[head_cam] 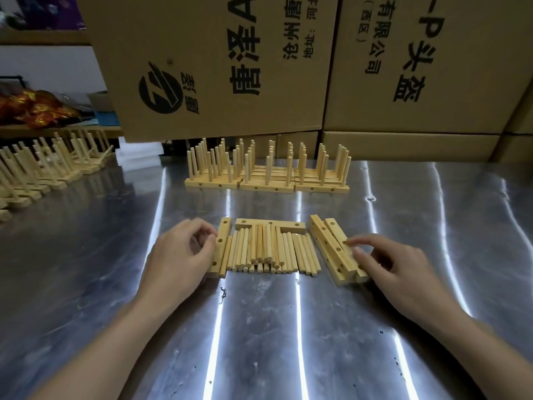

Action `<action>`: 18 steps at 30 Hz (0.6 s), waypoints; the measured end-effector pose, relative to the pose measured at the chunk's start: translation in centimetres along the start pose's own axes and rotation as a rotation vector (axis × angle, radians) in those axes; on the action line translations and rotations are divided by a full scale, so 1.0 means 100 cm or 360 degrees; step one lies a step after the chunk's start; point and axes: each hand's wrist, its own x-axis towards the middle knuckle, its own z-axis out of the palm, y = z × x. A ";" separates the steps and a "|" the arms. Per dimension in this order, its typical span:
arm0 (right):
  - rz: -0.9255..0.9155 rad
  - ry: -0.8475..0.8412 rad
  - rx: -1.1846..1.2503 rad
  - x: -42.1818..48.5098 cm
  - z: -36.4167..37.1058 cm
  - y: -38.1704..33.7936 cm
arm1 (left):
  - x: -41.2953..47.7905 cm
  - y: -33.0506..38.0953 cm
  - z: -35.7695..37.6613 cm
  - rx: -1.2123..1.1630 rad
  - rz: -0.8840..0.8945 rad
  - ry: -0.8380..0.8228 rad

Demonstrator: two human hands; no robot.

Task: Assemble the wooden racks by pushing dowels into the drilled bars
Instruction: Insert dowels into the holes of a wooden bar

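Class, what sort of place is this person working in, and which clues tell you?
Probably a small workshop or packing room: stacked cartons behind a steel table, loose dowels, and rows of finished racks.

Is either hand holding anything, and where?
Nothing gripped. Left hand curls against the left bar, outer side; right hand rests fingertips atop the right bars.

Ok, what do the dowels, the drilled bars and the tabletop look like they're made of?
Dowels: pale, matte wood, seemingly unfinished, with faint grain lines. Drilled bars: the same light wood, square-cut, apparently unvarnished, since they show no shine. Tabletop: sheet metal, probably stainless steel, given the bright streaked reflections and fine scratches.
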 end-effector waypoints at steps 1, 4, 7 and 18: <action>0.0009 -0.0004 0.0006 0.001 0.000 -0.001 | 0.000 0.000 0.000 -0.0036 -0.0004 0.0024; 0.0088 0.0101 0.0019 0.003 0.001 0.003 | 0.003 0.000 -0.002 -0.0165 -0.0072 0.0096; 0.0197 0.0164 0.0102 0.004 -0.001 0.005 | 0.004 0.002 -0.003 -0.0215 -0.0112 0.0123; 0.0341 0.0224 -0.0559 0.003 -0.007 -0.001 | 0.003 0.005 -0.003 -0.0255 -0.0122 0.0125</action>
